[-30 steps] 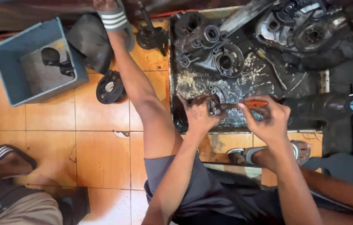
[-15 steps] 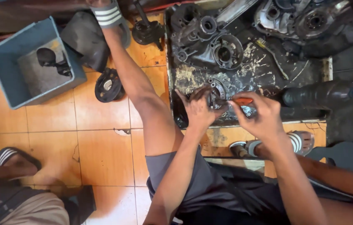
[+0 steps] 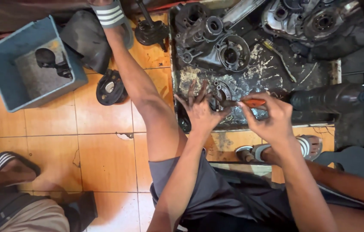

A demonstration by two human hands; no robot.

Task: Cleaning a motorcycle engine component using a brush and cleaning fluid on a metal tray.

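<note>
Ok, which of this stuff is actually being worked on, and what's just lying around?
In hand:
left hand on the round metal part
right hand holding the orange-handled tool
greasy tray

Lying about:
blue bin
dark disc on the floor
engine casing
black cylinder

Both forearms reach forward, close together. The left hand (image 3: 200,109) lies palm down, fingers spread; the right hand (image 3: 268,118) is curled in a pinching grip.
</note>
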